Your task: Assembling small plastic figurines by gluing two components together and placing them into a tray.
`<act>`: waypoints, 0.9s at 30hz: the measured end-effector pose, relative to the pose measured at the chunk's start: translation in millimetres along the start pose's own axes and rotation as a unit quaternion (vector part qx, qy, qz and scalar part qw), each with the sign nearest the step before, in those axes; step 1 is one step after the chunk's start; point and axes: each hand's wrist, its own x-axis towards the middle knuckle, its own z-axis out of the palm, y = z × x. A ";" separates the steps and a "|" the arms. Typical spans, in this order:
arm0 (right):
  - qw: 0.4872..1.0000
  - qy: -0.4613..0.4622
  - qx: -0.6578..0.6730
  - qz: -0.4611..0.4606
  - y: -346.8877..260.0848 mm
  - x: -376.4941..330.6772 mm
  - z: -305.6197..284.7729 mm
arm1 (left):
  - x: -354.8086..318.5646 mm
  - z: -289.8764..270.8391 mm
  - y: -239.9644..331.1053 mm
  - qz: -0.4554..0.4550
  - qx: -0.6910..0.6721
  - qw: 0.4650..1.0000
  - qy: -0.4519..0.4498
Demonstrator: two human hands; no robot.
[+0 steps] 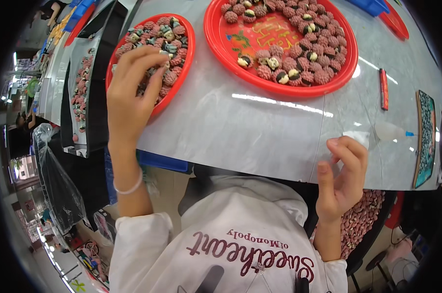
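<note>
My left hand (133, 93) reaches into a small red plate (187, 53) piled with several small pink knitted pieces (174, 29), some with pale or dark parts. Its fingers curl down among the pieces; whether they pinch one I cannot tell. My right hand (343, 176) hovers at the table's near edge, fingers loosely bent and apart, holding nothing. A large red tray (279, 88) at the far middle holds many more pink pieces (318, 63) around its rim.
A grey marble-look table (240, 132) bears the plates. A clear squeeze bottle with a blue tip (389, 132) lies at the right, beside a red stick (384, 89) and a patterned flat case (424, 136). A basket of pink pieces (360, 219) sits below the table.
</note>
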 end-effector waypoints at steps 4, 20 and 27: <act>1.000 0.003 0.002 0.004 1.5 -3.1 1.0 | 6.5 -10.5 -19.9 0.015 0.115 0.993 -0.017; 0.960 0.250 -0.042 0.116 75.8 55.4 -110.0 | 2.6 -3.1 -26.7 -0.100 -0.022 0.992 0.069; 0.973 -0.087 -0.196 0.088 91.8 85.1 -101.1 | -4.2 -12.8 -21.8 -0.144 -0.066 0.987 0.024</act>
